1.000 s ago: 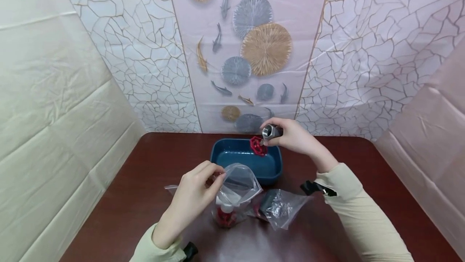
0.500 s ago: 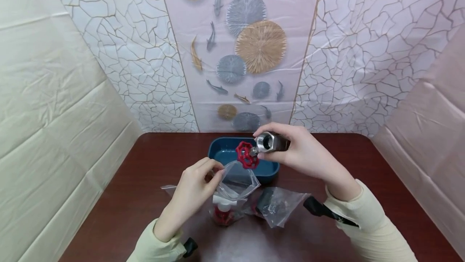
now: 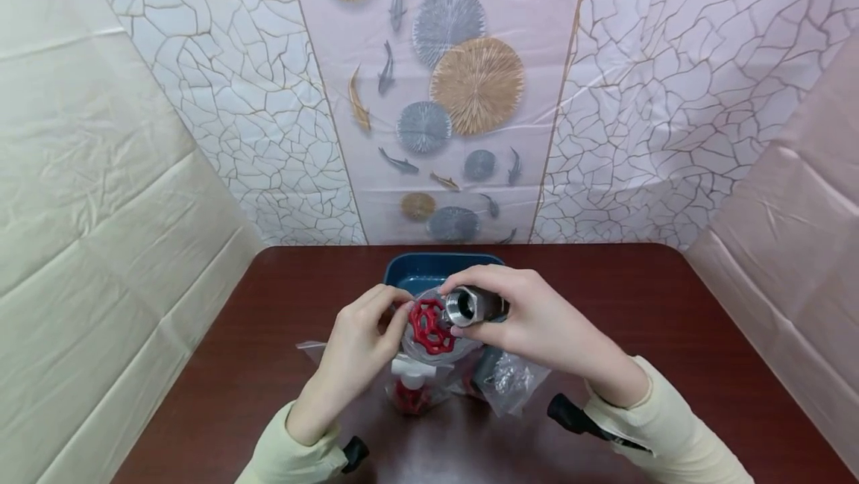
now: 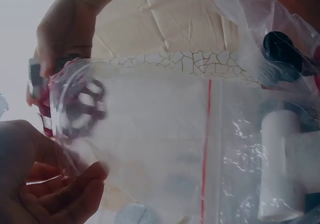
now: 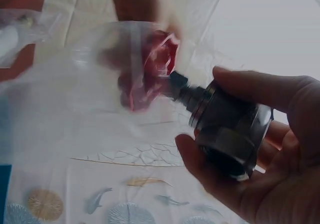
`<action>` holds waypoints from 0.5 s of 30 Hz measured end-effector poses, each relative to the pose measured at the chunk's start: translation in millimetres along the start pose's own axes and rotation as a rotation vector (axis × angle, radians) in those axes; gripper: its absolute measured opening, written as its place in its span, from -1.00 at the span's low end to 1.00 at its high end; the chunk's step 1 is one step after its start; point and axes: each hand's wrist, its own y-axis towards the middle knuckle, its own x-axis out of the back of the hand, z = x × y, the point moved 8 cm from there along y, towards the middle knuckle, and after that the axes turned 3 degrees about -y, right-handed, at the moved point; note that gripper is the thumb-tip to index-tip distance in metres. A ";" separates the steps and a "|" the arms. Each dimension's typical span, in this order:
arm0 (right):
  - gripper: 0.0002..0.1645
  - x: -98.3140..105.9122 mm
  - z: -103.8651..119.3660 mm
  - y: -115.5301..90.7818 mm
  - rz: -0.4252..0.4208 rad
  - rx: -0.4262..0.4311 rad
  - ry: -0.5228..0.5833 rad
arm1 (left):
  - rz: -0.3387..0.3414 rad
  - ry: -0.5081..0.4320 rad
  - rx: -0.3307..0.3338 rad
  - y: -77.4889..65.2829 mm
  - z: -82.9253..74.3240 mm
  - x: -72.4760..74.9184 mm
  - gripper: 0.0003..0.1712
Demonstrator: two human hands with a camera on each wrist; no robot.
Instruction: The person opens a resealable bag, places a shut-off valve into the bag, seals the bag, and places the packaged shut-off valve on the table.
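Observation:
My left hand (image 3: pixel 365 331) pinches the rim of a clear zip bag (image 4: pixel 155 134), whose mouth stands open. In my right hand (image 3: pixel 543 316) is a metal gate valve (image 3: pixel 466 307), gripped round its body between thumb and fingers. Its red handwheel (image 3: pixel 429 324) points left and sits at the bag's mouth; in the left wrist view part of the wheel shows through the plastic. The right wrist view shows the valve's stem (image 5: pixel 187 93) leading from the body to the wheel, the body still outside the bag.
A blue tray (image 3: pixel 436 258) stands behind the hands on the brown table (image 3: pixel 322 275). Nearer the person lie a bagged white valve with a red wheel (image 3: pixel 411 398) and a bagged dark piece (image 3: pixel 488 371). Draped fabric walls (image 3: pixel 154 171) surround the table.
My right hand has brought the valve left and down from above the tray, so its red wheel has come to the bag's mouth. My left hand has kept its pinch on the bag.

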 end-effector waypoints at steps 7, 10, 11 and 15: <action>-0.47 -14.0 -2.5 -2.3 -0.087 -0.028 -0.224 | -0.047 -0.034 -0.061 3.6 -12.9 -2.9 -0.89; -0.48 -19.3 -1.2 -2.9 -0.114 -0.022 -0.334 | -0.056 -0.036 -0.094 6.8 -18.9 -5.2 -0.89; -0.47 -21.2 -1.0 -3.2 -0.114 -0.026 -0.367 | -0.058 -0.037 -0.101 7.8 -20.8 -5.8 -0.89; -0.42 -27.9 -1.9 -4.9 -0.097 -0.045 -0.475 | -0.073 -0.025 -0.137 10.3 -26.9 -9.0 -0.91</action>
